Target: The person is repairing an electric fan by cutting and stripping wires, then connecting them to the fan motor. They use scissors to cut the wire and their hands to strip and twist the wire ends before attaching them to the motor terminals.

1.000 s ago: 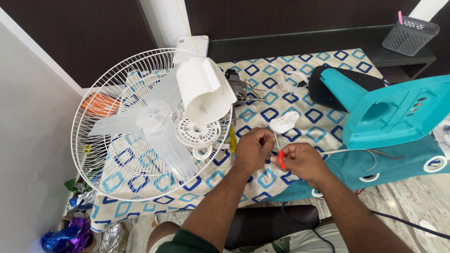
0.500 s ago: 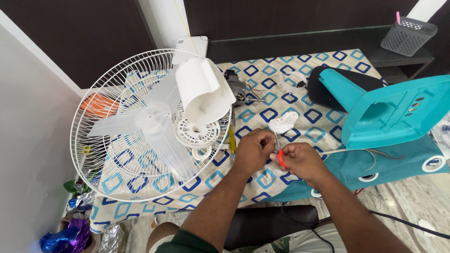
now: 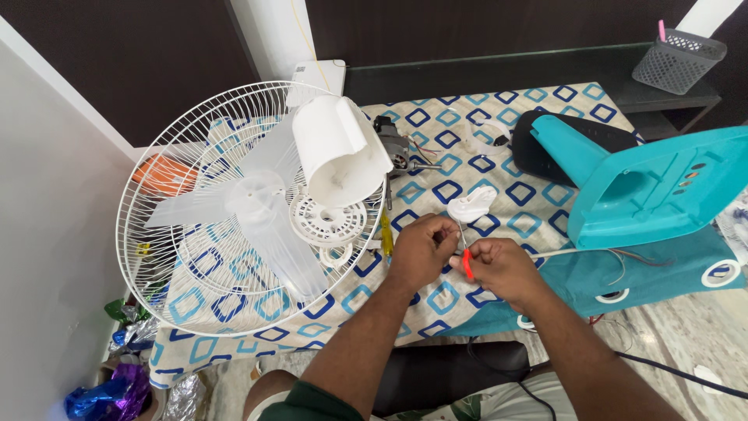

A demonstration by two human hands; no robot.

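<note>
The right hand (image 3: 502, 269) fingers grip a red-handled screwdriver (image 3: 466, 261); the left hand (image 3: 421, 249) fingers pinch its thin shaft beside a white plastic part (image 3: 471, 204)

Background: dark brown wall (image 3: 156, 54) divided by a white pillar (image 3: 269, 35); pale wall (image 3: 39, 234) at left. A dark shelf (image 3: 499, 62) carries a grey mesh basket (image 3: 676, 61). Marbled light floor (image 3: 686, 343) at lower right; even, diffuse lighting.
</note>
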